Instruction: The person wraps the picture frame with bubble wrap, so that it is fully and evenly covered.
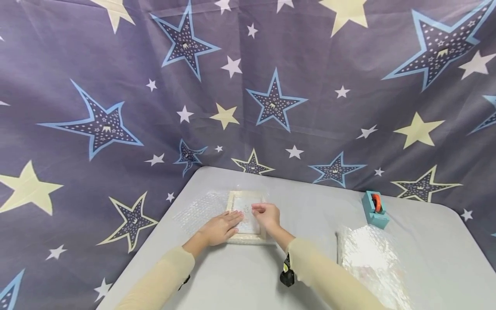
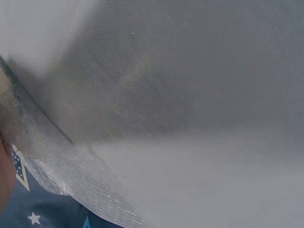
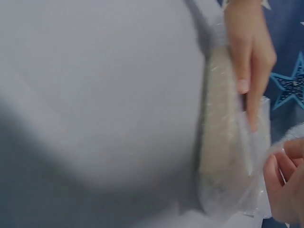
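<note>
A pale wooden picture frame [image 1: 245,193] lies on the table, with bubble wrap [image 1: 199,211] spread out to its left. My left hand [image 1: 220,228] rests on the frame's lower left part, fingers extended. Over its right side, my right hand [image 1: 268,215] pinches the edge of the clear wrap. From the right wrist view, bubble wrap [image 3: 228,194] covers the frame's side [image 3: 216,118], and a piece of it rises to the right fingertips [image 3: 273,166]. The left wrist view catches only the wrap [image 2: 90,190] and a sliver of the left hand [image 2: 5,175].
A teal tape dispenser [image 1: 375,210] with an orange roll stands at the table's back right. Nearer me lies a stack of shiny clear wrap [image 1: 370,254]. The grey table [image 1: 232,280] meets a star-patterned curtain [image 1: 271,142] behind and at the left.
</note>
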Tool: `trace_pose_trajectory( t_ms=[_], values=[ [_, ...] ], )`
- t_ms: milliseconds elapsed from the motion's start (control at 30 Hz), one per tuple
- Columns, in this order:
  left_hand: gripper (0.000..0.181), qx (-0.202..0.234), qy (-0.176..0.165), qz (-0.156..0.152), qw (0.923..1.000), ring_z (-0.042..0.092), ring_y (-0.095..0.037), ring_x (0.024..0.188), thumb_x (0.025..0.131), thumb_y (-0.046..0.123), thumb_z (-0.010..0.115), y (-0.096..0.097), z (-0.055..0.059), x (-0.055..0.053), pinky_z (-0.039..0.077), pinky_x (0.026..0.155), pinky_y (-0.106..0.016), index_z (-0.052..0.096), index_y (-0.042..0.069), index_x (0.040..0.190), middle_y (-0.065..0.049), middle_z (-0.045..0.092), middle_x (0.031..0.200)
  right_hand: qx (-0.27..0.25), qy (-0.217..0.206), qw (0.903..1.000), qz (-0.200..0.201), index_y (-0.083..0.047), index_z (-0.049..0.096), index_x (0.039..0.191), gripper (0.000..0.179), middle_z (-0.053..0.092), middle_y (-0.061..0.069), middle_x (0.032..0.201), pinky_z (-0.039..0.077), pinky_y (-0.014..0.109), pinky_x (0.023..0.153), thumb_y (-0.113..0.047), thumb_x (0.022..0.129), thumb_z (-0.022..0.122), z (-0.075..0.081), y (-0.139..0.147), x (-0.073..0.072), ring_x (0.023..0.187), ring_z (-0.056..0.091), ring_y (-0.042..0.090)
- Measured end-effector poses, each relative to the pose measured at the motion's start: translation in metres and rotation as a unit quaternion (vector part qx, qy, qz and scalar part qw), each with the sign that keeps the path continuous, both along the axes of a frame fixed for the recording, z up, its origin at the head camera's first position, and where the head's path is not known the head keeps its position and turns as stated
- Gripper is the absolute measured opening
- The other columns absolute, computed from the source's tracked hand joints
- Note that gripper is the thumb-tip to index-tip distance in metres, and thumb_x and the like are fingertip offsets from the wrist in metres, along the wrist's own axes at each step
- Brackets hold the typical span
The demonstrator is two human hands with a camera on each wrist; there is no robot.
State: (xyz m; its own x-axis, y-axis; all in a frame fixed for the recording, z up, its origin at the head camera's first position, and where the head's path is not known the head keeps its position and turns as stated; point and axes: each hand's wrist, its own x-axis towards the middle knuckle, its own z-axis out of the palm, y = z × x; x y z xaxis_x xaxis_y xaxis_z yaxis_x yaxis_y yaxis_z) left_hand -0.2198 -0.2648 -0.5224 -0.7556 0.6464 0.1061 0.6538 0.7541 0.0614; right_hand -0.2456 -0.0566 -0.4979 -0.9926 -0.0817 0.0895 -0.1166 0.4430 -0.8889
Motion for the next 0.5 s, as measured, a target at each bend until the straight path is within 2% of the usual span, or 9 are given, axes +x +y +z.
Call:
trace_pose_trajectory(
  t_ms=[100, 233, 367, 500],
  values=[
    [0.049, 0.002, 0.005, -0.011, 0.9999, 0.045, -0.031, 0.137, 0.102, 0.031, 0.043, 0.0037, -0.0008, 0.0, 0.037, 0.114, -0.05, 0.045, 0.001, 0.141, -0.015, 0.048, 0.147, 0.05, 0.02, 0.9981, 0.03, -0.002, 0.074, 0.101, 0.019, 0.077, 0.013, 0.091, 0.06, 0.029, 0.07, -0.001, 0.083, 0.07, -0.0079, 0.0028, 0.0021, 0.083, 0.074, 0.025],
    [0.05, -0.001, -0.016, -0.003, 0.9999, 0.042, -0.031, 0.139, 0.101, 0.029, 0.044, 0.0068, 0.0024, -0.0015, 0.035, 0.115, -0.051, 0.044, 0.001, 0.142, -0.015, 0.046, 0.148, 0.103, 0.062, 0.9896, 0.079, 0.0, 0.073, 0.104, 0.021, 0.076, 0.013, 0.092, 0.06, 0.032, 0.073, -0.001, 0.083, 0.069, -0.0103, 0.0074, 0.0025, 0.084, 0.073, 0.025],
    [0.05, -0.016, -0.02, 0.01, 0.9996, 0.041, -0.03, 0.141, 0.101, 0.029, 0.045, 0.0061, 0.0048, -0.0031, 0.034, 0.116, -0.051, 0.044, 0.002, 0.142, -0.013, 0.045, 0.149, 0.154, 0.118, 0.9732, 0.123, 0.0, 0.073, 0.103, 0.023, 0.077, 0.012, 0.09, 0.059, 0.033, 0.072, 0.0, 0.081, 0.067, -0.008, 0.0082, 0.0023, 0.081, 0.073, 0.023],
    [0.051, -0.021, -0.02, 0.02, 0.9994, 0.041, -0.032, 0.14, 0.1, 0.03, 0.045, 0.0035, 0.0051, 0.0015, 0.034, 0.116, -0.05, 0.043, 0.0, 0.142, -0.016, 0.045, 0.149, 0.207, 0.142, 0.9537, 0.165, -0.001, 0.073, 0.104, 0.023, 0.076, 0.009, 0.089, 0.056, 0.027, 0.065, -0.001, 0.082, 0.066, -0.0083, 0.0056, 0.0052, 0.068, 0.065, 0.015]
  ],
)
